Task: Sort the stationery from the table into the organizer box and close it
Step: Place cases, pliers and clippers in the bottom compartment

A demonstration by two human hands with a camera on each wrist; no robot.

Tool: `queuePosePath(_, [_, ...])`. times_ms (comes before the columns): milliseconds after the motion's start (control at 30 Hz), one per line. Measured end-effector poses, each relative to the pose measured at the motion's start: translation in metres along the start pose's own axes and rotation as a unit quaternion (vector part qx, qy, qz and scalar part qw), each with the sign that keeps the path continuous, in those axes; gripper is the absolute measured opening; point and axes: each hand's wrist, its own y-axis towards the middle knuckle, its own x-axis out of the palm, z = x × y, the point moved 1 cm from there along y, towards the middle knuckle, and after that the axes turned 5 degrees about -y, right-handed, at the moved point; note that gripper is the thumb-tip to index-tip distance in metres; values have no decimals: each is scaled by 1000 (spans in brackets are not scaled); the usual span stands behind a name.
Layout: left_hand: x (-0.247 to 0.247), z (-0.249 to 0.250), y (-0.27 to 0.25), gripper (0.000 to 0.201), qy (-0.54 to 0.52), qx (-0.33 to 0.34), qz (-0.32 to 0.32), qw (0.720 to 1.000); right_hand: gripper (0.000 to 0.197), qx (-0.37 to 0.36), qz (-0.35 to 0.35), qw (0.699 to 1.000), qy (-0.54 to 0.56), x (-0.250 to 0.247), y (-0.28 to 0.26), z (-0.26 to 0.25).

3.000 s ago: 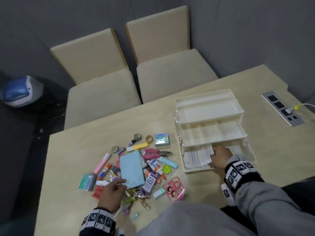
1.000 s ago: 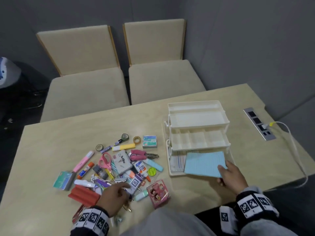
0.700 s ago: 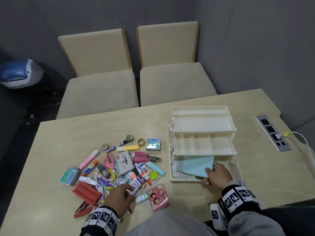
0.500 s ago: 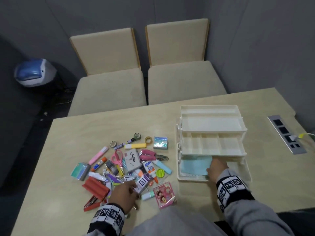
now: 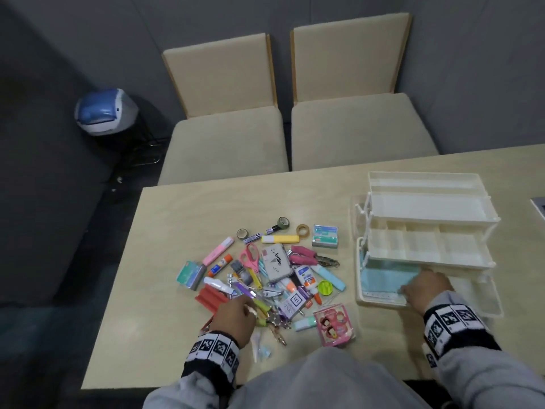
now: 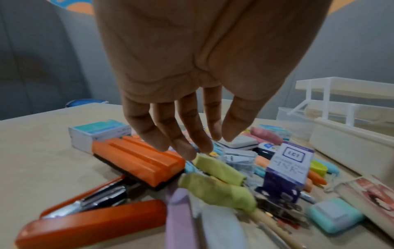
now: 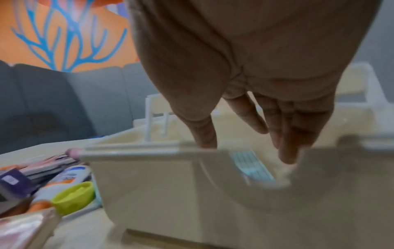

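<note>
The box sits open on the desk. The blue pad lies in its bottom part. The right hand reaches into the box, fingers straight, holding nothing. The left hand hangs over the pile, fingers loose and holding nothing.

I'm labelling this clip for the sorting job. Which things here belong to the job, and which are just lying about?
Belong to the job:
organizer box, open
blue pad, in the box's bottom section
stationery pile on the table
left hand, over the pile
right hand, at the pad

Just lying about:
two chairs
bin
table power socket
</note>
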Motion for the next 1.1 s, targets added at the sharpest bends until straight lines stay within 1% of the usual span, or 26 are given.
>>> queuePosePath(67, [-9,-13,7,22,25,1,2,1000,44,-2,41,999,-15,1,-14,-5])
queuePosePath(133, [-20,-27,15,21,91,-2,30,995,42,-59,59,996,-23,-2,-39,-17])
queuePosePath(167, [-26,-35,19,27,141,-8,38,989,39,-97,63,993,-15,-4,-52,-26])
queuePosePath(200, [-32,-45,22,37,187,-15,30,982,35,-140,62,988,3,-6,-67,-36])
queuePosePath(267, [-41,-61,28,59,233,-3,-3,973,27,-232,34,971,45,-3,-95,-60])
queuePosePath(333, [-47,-75,32,71,243,31,-19,969,22,-304,-8,951,53,6,-117,-84])
queuePosePath(367, [-49,-80,34,75,245,47,-27,968,22,-326,-24,944,41,12,-123,-95])
queuePosePath(433, [-51,-87,37,74,248,70,-40,965,27,-347,-38,937,2,26,-132,-114])
queuePosePath(500, [-52,-90,39,66,249,92,-23,964,28,-352,-49,935,-6,37,-139,-128])
queuePosePath(567, [-53,-95,39,58,226,124,13,966,27,-356,-62,932,14,47,-147,-140])
queuePosePath(633, [-55,-102,39,53,160,145,50,975,29,-358,-66,931,42,50,-155,-148])
queuePosePath(667, [-58,-105,39,52,107,154,59,980,31,-360,-61,929,59,49,-158,-152])
queuePosePath(700, [-62,-106,38,50,21,156,51,986,33,-366,-53,926,79,47,-162,-157])
queuePosePath(733, [-67,-105,39,44,-104,141,17,984,34,-376,-42,920,100,43,-167,-164])
queuePosePath(767, [-72,-101,38,34,-256,103,-43,960,36,-384,-35,914,124,38,-173,-172])
queuePosePath(800, [-77,-96,37,27,-399,58,-106,909,37,-392,-32,907,149,32,-180,-182])
queuePosePath(833, [-80,-90,36,27,-508,8,-156,847,40,-396,-35,901,176,26,-186,-192])
queuePosePath(867, [-85,-84,34,33,-580,-31,-199,790,44,-396,-43,894,207,21,-191,-201])
queuePosePath(900, [-88,-78,32,38,-619,-57,-234,748,50,-390,-60,886,243,19,-195,-209])
queuePosePath(933, [-91,-72,30,42,-636,-66,-267,721,56,-384,-79,877,278,16,-198,-216])
queuePosePath(967, [-92,-65,26,44,-638,-66,-297,708,58,-381,-98,866,308,16,-200,-221])
queuePosePath(1000, [-92,-60,24,45,-631,-62,-319,704,58,-380,-117,854,335,16,-201,-224])
queuePosePath(1033, [-90,-55,22,46,-621,-55,-338,705,56,-378,-137,841,363,18,-201,-226])
queuePosePath(1100, [-83,-50,21,48,-601,-43,-368,708,43,-365,-168,813,421,22,-201,-226])
